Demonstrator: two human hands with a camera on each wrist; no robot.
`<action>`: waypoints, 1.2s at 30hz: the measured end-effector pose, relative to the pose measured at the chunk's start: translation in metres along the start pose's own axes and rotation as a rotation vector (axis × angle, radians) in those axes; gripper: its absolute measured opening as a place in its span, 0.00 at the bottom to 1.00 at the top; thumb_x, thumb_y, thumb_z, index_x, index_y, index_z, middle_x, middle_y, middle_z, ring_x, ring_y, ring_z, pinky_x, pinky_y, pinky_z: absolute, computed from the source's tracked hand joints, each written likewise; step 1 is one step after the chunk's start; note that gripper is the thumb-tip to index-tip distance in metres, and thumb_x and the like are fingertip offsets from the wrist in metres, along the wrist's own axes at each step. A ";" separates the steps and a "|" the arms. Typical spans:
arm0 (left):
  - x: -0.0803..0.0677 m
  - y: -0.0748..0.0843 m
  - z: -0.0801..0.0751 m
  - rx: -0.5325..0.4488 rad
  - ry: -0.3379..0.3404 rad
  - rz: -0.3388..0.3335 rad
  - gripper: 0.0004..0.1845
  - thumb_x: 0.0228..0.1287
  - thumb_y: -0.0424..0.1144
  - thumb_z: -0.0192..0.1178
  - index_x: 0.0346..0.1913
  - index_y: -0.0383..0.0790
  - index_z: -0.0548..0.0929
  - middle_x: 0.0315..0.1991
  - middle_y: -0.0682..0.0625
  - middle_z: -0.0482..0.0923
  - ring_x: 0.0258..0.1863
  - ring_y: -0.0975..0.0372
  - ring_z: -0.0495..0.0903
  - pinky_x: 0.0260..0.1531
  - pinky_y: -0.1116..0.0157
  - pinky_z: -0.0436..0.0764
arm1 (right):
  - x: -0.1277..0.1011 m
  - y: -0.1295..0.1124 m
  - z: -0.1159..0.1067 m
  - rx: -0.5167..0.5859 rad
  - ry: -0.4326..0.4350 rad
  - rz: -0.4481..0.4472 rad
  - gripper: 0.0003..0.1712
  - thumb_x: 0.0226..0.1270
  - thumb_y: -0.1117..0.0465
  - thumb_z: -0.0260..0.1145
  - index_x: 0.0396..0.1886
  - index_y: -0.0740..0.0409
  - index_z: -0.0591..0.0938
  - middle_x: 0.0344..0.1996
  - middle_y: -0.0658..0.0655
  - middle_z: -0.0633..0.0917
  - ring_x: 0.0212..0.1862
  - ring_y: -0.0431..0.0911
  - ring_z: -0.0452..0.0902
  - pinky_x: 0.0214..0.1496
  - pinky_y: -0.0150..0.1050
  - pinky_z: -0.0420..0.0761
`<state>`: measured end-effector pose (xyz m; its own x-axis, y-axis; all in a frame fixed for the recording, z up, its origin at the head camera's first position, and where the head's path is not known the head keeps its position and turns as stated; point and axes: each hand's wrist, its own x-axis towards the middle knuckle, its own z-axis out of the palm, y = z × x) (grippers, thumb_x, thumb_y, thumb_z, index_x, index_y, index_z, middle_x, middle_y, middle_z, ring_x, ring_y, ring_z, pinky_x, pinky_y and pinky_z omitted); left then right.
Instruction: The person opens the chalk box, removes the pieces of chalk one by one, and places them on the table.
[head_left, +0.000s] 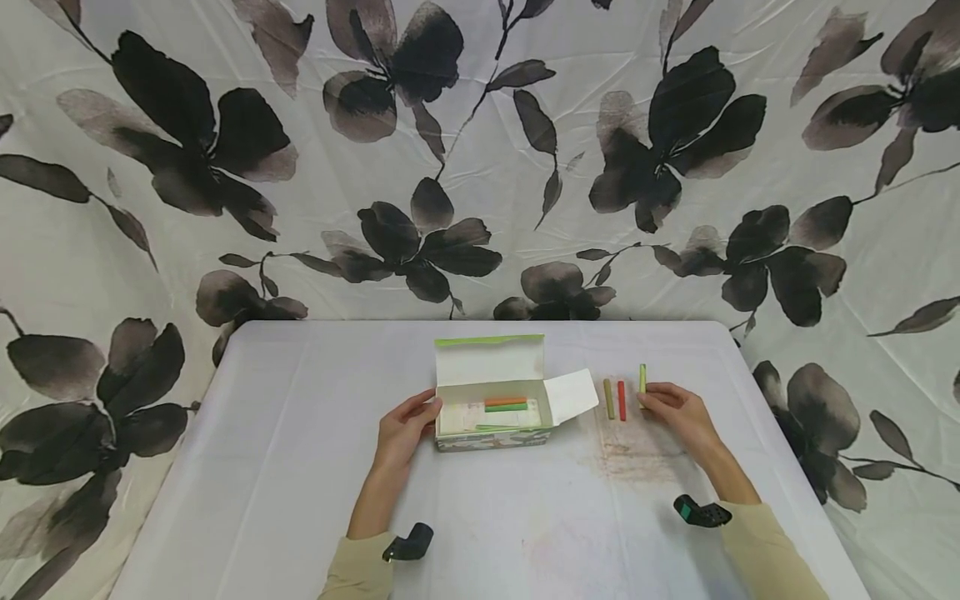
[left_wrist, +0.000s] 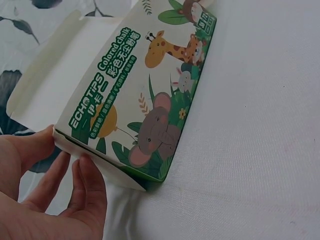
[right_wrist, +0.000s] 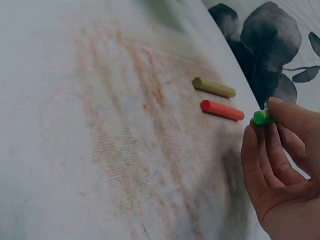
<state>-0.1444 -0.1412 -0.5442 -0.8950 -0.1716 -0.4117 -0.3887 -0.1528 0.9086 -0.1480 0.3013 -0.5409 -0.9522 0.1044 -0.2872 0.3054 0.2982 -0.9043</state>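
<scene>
A cardboard chalk box point(head_left: 491, 438) with printed animals stands with its lid point(head_left: 490, 361) raised. Inside lie an orange chalk stick point(head_left: 506, 401) and green ones. My left hand point(head_left: 405, 429) holds the box at its left end, thumb at the top corner and fingers against the side, as the left wrist view shows. On the table, an olive chalk stick point(head_left: 609, 399) lies beside a red chalk stick point(head_left: 622, 401). Just right of them, my right hand point(head_left: 678, 410) pinches a light green chalk stick point(right_wrist: 263, 117) between thumb and fingers, its far end sticking out beyond the fingertips.
The box's side flap point(head_left: 572, 395) juts out to the right, close to the olive stick. Reddish-brown chalk smears point(head_left: 637, 458) mark the white tablecloth point(head_left: 262, 467). Behind the table's far edge hangs a flower-patterned cloth point(head_left: 517, 183).
</scene>
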 end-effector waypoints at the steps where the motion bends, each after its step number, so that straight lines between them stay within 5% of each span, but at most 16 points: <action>1: 0.000 0.000 0.000 0.001 0.001 -0.002 0.22 0.68 0.36 0.70 0.62 0.33 0.83 0.43 0.47 0.84 0.34 0.64 0.81 0.34 0.72 0.81 | 0.000 0.002 0.000 0.015 -0.001 0.004 0.35 0.72 0.51 0.71 0.67 0.71 0.74 0.44 0.49 0.88 0.44 0.35 0.85 0.51 0.33 0.84; 7: 0.001 0.001 0.000 0.020 0.009 -0.016 0.21 0.68 0.37 0.70 0.62 0.36 0.84 0.45 0.46 0.84 0.36 0.62 0.82 0.35 0.71 0.81 | 0.000 0.008 0.002 -0.033 0.007 0.020 0.32 0.72 0.56 0.71 0.64 0.75 0.74 0.44 0.57 0.88 0.40 0.34 0.85 0.46 0.32 0.85; 14: 0.001 0.003 0.001 0.015 0.011 -0.028 0.21 0.67 0.37 0.71 0.62 0.38 0.84 0.45 0.46 0.84 0.41 0.56 0.83 0.35 0.72 0.81 | -0.001 -0.002 0.008 -0.216 0.036 -0.016 0.25 0.71 0.60 0.71 0.56 0.77 0.79 0.40 0.65 0.88 0.36 0.40 0.87 0.41 0.35 0.86; 22: 0.000 0.005 0.002 0.006 0.011 -0.034 0.21 0.68 0.36 0.70 0.61 0.37 0.84 0.45 0.46 0.83 0.40 0.56 0.84 0.34 0.72 0.81 | 0.001 -0.013 0.013 -0.453 0.093 -0.089 0.16 0.67 0.62 0.74 0.42 0.73 0.84 0.29 0.62 0.89 0.29 0.44 0.84 0.34 0.36 0.80; 36: 0.004 0.004 0.006 -0.010 0.022 -0.016 0.21 0.67 0.35 0.71 0.61 0.33 0.84 0.40 0.49 0.84 0.35 0.60 0.83 0.32 0.73 0.81 | 0.007 -0.043 0.010 -0.518 0.122 -0.187 0.14 0.74 0.60 0.67 0.46 0.71 0.85 0.39 0.66 0.88 0.45 0.62 0.84 0.42 0.48 0.82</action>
<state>-0.1511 -0.1371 -0.5415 -0.8838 -0.1903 -0.4275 -0.4003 -0.1655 0.9013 -0.1677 0.2793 -0.5076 -0.9920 0.1048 -0.0703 0.1251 0.7461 -0.6540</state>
